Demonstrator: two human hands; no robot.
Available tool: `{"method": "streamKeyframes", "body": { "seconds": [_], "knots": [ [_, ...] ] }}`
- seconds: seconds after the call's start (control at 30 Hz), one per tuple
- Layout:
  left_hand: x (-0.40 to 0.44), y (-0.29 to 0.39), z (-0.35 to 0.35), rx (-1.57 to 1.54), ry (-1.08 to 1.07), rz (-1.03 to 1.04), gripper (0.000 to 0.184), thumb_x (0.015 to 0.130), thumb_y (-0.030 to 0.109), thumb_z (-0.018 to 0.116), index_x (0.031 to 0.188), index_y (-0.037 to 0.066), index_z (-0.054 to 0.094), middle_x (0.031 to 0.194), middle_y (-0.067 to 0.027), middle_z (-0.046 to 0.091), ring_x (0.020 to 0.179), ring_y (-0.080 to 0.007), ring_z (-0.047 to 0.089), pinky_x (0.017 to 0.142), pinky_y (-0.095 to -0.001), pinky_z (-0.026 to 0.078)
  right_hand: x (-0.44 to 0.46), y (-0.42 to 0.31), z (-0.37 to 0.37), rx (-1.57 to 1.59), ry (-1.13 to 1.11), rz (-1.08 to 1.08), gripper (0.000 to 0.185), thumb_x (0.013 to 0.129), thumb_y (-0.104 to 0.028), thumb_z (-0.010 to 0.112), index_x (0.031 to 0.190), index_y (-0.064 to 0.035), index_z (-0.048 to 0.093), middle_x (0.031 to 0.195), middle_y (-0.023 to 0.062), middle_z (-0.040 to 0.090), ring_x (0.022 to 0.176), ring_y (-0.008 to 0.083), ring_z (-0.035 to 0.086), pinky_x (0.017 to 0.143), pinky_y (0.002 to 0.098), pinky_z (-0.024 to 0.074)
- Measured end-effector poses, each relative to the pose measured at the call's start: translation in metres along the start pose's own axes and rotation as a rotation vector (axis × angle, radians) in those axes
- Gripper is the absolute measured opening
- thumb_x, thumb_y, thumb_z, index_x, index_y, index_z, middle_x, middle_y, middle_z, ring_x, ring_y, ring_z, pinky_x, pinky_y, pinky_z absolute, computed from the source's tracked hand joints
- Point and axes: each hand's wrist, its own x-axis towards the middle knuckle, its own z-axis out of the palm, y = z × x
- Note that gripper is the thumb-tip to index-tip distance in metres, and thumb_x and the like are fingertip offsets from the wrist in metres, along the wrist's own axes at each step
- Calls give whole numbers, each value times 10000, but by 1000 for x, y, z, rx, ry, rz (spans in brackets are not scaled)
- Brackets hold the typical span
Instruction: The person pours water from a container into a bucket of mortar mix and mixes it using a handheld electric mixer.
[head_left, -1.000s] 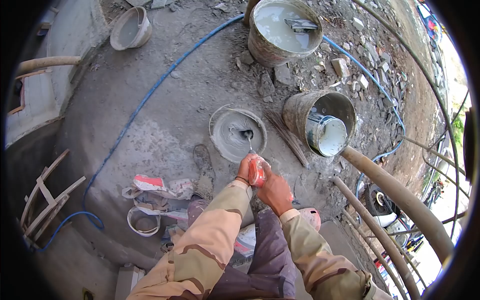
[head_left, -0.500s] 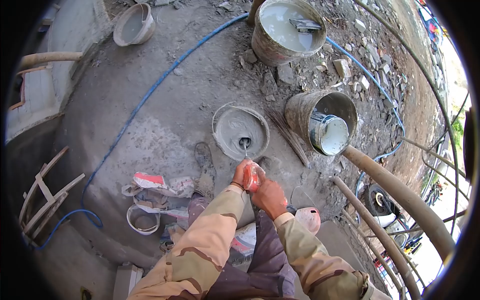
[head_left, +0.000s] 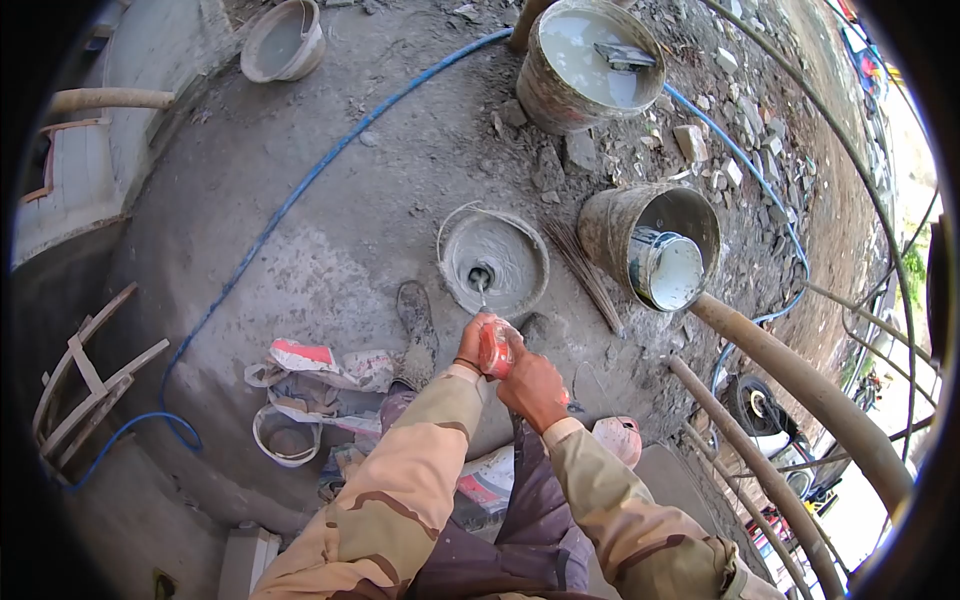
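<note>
My left hand (head_left: 469, 342) is closed around the front of a red electric drill (head_left: 494, 348). Gripping the rear of its body is my right hand (head_left: 534, 387). A metal mixing paddle (head_left: 481, 288) runs from the drill down into thick grey mortar (head_left: 512, 248), where a dark hollow swirls around it. The mortar fills a round bucket (head_left: 545, 268) on the ground between and ahead of my feet, its wire handle lying to the far left side. The paddle's lower end is hidden in the mix.
A tub of cloudy water (head_left: 538, 90) stands ahead, with a tilted bucket (head_left: 598, 225) holding a smaller pail (head_left: 668, 270) nearer. A blue hose (head_left: 310, 180) curves across the ground. Torn bags (head_left: 350, 370) lie left, wooden poles (head_left: 800, 385) right, rubble (head_left: 690, 142) beyond.
The paddle and drill have shifted toward the left side of the bucket, and the hollow in the mortar moved with them. Both hands keep their grip. The whole view has turned slightly.
</note>
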Motion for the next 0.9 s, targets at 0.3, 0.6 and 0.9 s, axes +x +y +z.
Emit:
{"method": "streamKeyframes", "body": {
  "seconds": [0.3, 0.6, 0.9],
  "knots": [
    [1, 21, 2, 17, -19, 45, 500, 919, 413, 568, 1035, -63, 664, 985, -231, 718, 911, -379, 707, 890, -506, 582, 11, -10, 5, 28, 61, -44, 769, 773, -131, 685, 1511, -109, 471, 945, 287, 725, 916, 490, 700, 826, 582, 546],
    [3, 28, 22, -24, -12, 81, 442, 914, 391, 579, 995, -34, 667, 946, -211, 720, 868, -359, 713, 854, -486, 594, 12, -15, -6, -52, 69, -46, 731, 790, -124, 670, 1494, -84, 476, 957, 251, 733, 912, 439, 722, 822, 528, 576],
    [9, 4, 44, -53, -69, 57, 374, 921, 361, 563, 929, 4, 675, 872, -160, 724, 779, -320, 708, 783, -444, 598, 1, 9, -8, -22, 134, -37, 773, 764, -108, 699, 1505, -104, 480, 1036, 259, 733, 961, 443, 719, 851, 503, 569]
  ]
}}
